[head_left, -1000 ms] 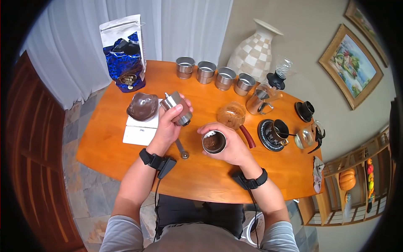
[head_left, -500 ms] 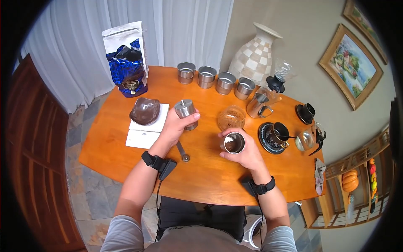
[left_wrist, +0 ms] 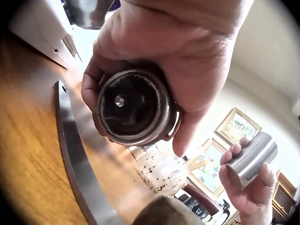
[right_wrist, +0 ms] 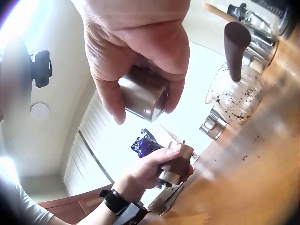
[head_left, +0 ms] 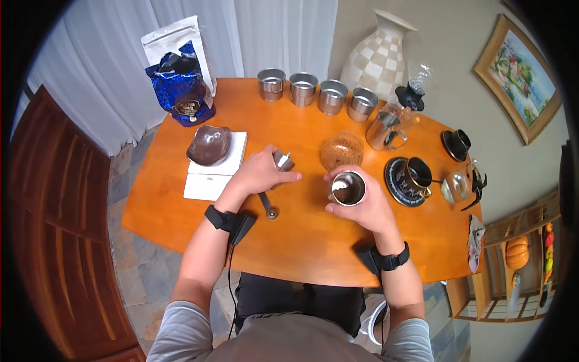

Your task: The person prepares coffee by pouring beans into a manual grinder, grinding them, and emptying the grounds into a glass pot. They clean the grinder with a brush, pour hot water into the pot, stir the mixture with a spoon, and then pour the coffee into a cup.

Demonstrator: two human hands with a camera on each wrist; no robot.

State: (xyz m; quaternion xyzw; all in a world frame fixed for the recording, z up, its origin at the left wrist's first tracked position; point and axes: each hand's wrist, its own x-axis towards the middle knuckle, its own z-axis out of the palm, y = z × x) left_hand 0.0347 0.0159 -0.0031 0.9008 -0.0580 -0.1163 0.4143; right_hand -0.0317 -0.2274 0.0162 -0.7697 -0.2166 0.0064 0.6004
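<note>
My left hand point(head_left: 258, 175) grips the steel body of a hand coffee grinder point(head_left: 283, 160), mostly hidden by the fingers in the head view. Its round dark underside point(left_wrist: 133, 108) faces the left wrist camera. In my right hand point(head_left: 371, 205) is a small steel cup point(head_left: 349, 189), mouth up, with brown coffee grounds inside. Thumb and fingers wrap its sides, and the two hands are apart. The grinder's crank handle point(head_left: 268, 206) lies on the table below the left hand. Beyond the right hand stands a glass pot point(head_left: 342, 151) with brown specks.
A brown bowl point(head_left: 208, 145) sits on a white scale point(head_left: 208, 186) at left, before a blue coffee bag point(head_left: 181, 90). Several steel cups point(head_left: 303, 89) line the back. At right are a steel pitcher point(head_left: 383, 130), a dark cup point(head_left: 417, 174) on its saucer and a glass server point(head_left: 456, 186).
My right hand has carried the steel cup rightward, away from the grinder. My left hand has turned the grinder from tilted to more upright and now covers more of it.
</note>
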